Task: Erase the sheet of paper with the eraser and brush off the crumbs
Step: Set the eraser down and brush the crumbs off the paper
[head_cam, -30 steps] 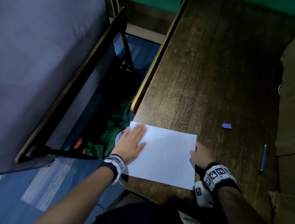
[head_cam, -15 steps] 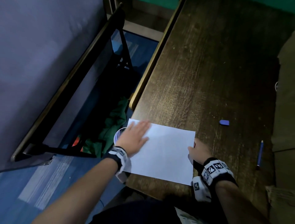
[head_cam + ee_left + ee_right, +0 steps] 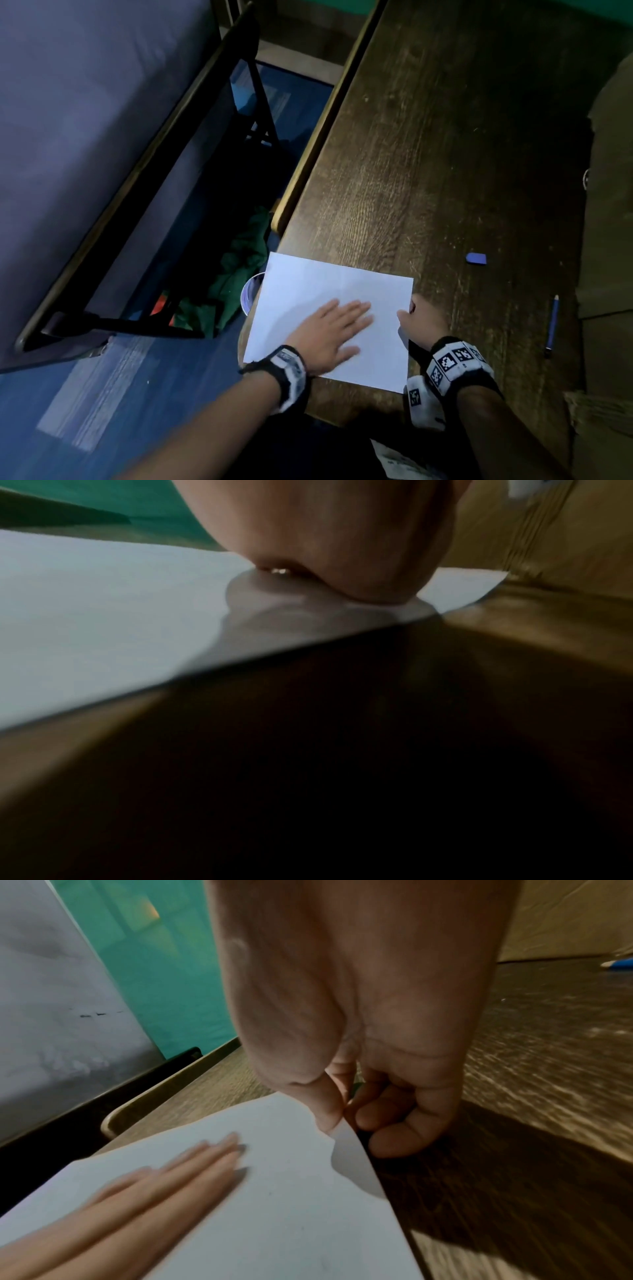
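A white sheet of paper [image 3: 308,291] lies at the near left corner of the dark wooden desk [image 3: 428,154], its left edge hanging past the desk. My left hand [image 3: 334,329] lies flat on the sheet with straight fingers [image 3: 205,1156]. My right hand [image 3: 419,320] pinches the sheet's right edge [image 3: 342,1139] between thumb and curled fingers, lifting that edge slightly. A small blue eraser [image 3: 476,258] lies on the desk to the right of the paper, untouched. The left wrist view shows the palm [image 3: 325,547] resting on the paper [image 3: 103,615].
A blue pencil [image 3: 552,325] lies near the desk's right side, beside brown cardboard [image 3: 609,240]. Left of the desk are a bed [image 3: 85,120] with a dark frame, green cloth [image 3: 239,274] on the blue floor and a round container [image 3: 250,294] under the paper's edge.
My left hand has swept from the sheet's far left corner toward its middle and near edge. My right hand keeps its pinch on the right edge.
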The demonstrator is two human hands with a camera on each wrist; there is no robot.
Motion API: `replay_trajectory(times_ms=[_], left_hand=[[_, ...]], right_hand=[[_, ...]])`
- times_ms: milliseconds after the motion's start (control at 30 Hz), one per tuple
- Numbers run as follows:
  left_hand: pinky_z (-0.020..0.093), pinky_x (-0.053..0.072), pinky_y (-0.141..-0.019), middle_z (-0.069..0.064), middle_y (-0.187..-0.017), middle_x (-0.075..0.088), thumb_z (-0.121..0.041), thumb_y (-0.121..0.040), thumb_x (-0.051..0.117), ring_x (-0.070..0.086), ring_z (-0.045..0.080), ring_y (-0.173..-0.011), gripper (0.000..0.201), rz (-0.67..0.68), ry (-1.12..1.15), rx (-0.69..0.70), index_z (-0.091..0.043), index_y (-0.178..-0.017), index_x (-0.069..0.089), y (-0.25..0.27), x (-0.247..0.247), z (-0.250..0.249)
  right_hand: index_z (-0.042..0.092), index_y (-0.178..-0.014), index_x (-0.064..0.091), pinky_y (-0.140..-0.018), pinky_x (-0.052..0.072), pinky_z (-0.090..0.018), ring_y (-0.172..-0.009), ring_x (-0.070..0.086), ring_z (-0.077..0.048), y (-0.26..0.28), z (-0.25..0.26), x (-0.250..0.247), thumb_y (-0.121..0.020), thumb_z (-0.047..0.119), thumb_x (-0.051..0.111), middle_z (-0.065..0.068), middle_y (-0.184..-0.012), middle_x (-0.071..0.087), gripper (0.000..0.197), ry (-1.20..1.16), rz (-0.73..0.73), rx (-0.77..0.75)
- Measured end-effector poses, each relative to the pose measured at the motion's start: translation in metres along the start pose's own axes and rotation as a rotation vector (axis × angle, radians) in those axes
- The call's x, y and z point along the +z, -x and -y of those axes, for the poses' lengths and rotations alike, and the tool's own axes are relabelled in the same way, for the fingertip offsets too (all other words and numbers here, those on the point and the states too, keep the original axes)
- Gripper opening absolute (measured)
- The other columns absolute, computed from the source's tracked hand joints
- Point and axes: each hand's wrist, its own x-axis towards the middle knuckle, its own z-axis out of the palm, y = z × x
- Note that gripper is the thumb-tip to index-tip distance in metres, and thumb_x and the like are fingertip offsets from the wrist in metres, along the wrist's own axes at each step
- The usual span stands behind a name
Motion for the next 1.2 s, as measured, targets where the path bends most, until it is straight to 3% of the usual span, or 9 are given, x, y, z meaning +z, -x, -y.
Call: replay_trajectory(times_ms=[167, 267, 433, 567, 700, 867, 1000, 1100, 1200], left_hand=[[0.043, 0.004, -0.125, 0.005, -0.170, 0.014, -0.045, -0.107, 0.021, 0.012, 0.019, -0.157, 0.063, -0.139, -0.102, -0.558, -0.015, -0.162, 0.017, 0.065, -0.027, 0.102], [0.047, 0.010, -0.125, 0.009, -0.169, 0.011, -0.045, -0.107, 0.018, 0.011, 0.023, -0.157, 0.066, -0.156, -0.179, -0.690, -0.007, -0.161, 0.016, 0.069, -0.047, 0.118], [0.039, -0.012, -0.123, 0.009, -0.171, 0.010, -0.044, -0.106, 0.024, 0.003, 0.021, -0.157, 0.067, -0.113, -0.043, -0.369, -0.009, -0.162, 0.018, -0.007, -0.038, 0.033], [0.039, -0.011, -0.125, 0.000, -0.171, -0.008, -0.052, -0.108, 0.021, -0.011, 0.015, -0.157, 0.067, 0.013, -0.007, -0.123, -0.019, -0.164, 0.003, -0.015, -0.006, -0.008], [0.045, 0.010, -0.123, 0.001, -0.170, 0.016, -0.047, -0.106, 0.029, 0.016, 0.018, -0.156, 0.064, -0.049, -0.063, -0.242, -0.017, -0.162, 0.025, 0.024, -0.010, 0.049], [0.049, 0.016, -0.125, 0.007, -0.170, 0.011, -0.050, -0.107, 0.014, 0.012, 0.022, -0.157, 0.068, -0.063, -0.177, -0.598, -0.010, -0.161, 0.017, 0.078, -0.044, 0.118], [0.049, 0.004, -0.126, 0.006, -0.171, 0.007, -0.050, -0.106, 0.017, 0.004, 0.021, -0.158, 0.068, -0.025, -0.073, -0.426, -0.013, -0.163, 0.014, 0.028, -0.046, 0.081], [0.041, -0.015, -0.124, 0.001, -0.170, -0.006, -0.050, -0.107, 0.026, -0.009, 0.015, -0.157, 0.068, -0.007, 0.046, -0.226, -0.017, -0.163, 0.005, -0.020, -0.036, 0.021], [0.039, -0.015, -0.124, -0.001, -0.170, -0.014, -0.054, -0.108, 0.018, -0.018, 0.013, -0.155, 0.068, 0.015, 0.023, -0.138, -0.021, -0.163, -0.004, -0.027, -0.017, -0.010]], right_hand=[[0.013, -0.095, 0.052, -0.076, 0.037, -0.028, -0.084, 0.050, -0.022, -0.001, -0.002, 0.000, -0.095, 0.015, 0.049, -0.004, -0.097, 0.055, 0.003, -0.002, 0.015, 0.016], [0.012, -0.103, 0.056, -0.078, 0.038, -0.027, -0.087, 0.051, -0.023, -0.001, 0.000, -0.001, -0.095, 0.015, 0.049, -0.005, -0.101, 0.056, 0.011, -0.007, 0.021, 0.023], [0.014, -0.083, 0.049, -0.077, 0.034, -0.026, -0.087, 0.047, -0.023, -0.003, 0.000, -0.002, -0.095, 0.015, 0.049, -0.001, -0.089, 0.050, 0.013, 0.039, 0.029, 0.019], [0.023, -0.069, 0.040, -0.075, 0.038, -0.029, -0.084, 0.051, -0.025, -0.003, -0.002, -0.001, -0.094, 0.018, 0.053, 0.000, -0.081, 0.051, 0.028, 0.017, -0.005, 0.036], [0.015, -0.075, 0.047, -0.068, 0.039, -0.029, -0.077, 0.053, -0.022, 0.001, -0.007, 0.001, -0.095, 0.019, 0.053, -0.003, -0.080, 0.055, 0.021, -0.022, -0.014, 0.043], [0.008, -0.082, 0.049, -0.054, 0.033, -0.025, -0.067, 0.049, -0.015, 0.008, -0.009, 0.002, -0.095, 0.017, 0.053, -0.006, -0.081, 0.057, 0.017, -0.053, -0.037, 0.021], [0.011, -0.089, 0.051, -0.072, 0.038, -0.028, -0.080, 0.053, -0.021, 0.010, -0.007, 0.006, -0.097, 0.015, 0.052, -0.004, -0.089, 0.057, 0.010, -0.071, -0.036, 0.038], [0.013, -0.091, 0.051, -0.075, 0.038, -0.028, -0.085, 0.053, -0.020, 0.011, -0.006, 0.005, -0.097, 0.013, 0.051, -0.003, -0.094, 0.058, 0.007, -0.097, -0.041, 0.031], [0.015, -0.097, 0.053, -0.076, 0.037, -0.027, -0.086, 0.052, -0.019, 0.011, -0.003, 0.005, -0.098, 0.013, 0.052, -0.001, -0.094, 0.056, 0.003, -0.123, -0.040, 0.039]])
